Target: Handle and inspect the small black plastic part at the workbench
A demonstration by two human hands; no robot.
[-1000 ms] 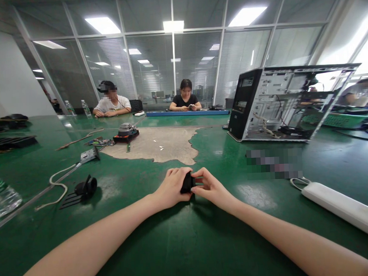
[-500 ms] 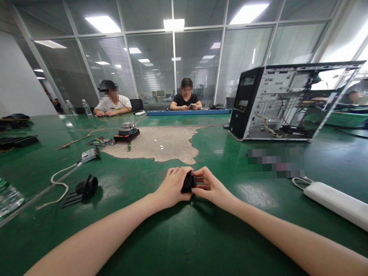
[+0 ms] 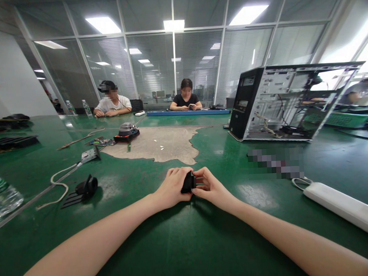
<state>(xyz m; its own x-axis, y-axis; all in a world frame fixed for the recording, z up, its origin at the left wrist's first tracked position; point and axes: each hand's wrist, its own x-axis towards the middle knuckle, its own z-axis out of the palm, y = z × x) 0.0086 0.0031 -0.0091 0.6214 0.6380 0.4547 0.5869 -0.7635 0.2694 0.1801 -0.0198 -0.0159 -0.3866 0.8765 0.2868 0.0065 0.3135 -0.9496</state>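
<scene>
Just above the green tabletop, a small black boxy part [image 3: 188, 182] sits between my two hands at the middle of the view. My left hand [image 3: 172, 188] is wrapped round its left side, thumb below and fingers over the top. From the right, the fingertips and thumb of my right hand [image 3: 211, 186] pinch its right end. Much of the part is covered by my fingers, and its exact kind does not show.
An opened computer case [image 3: 280, 105] stands at the back right. A white power strip [image 3: 342, 204] lies at the right, a black bracket-like part [image 3: 84, 189] and a water bottle [image 3: 3, 194] at the left. A speaker-like part [image 3: 127, 131] sits farther back. Two people sit across the table.
Almost nothing differs. Both hands keep their grip on the black part, whose right end looks very slightly turned.
</scene>
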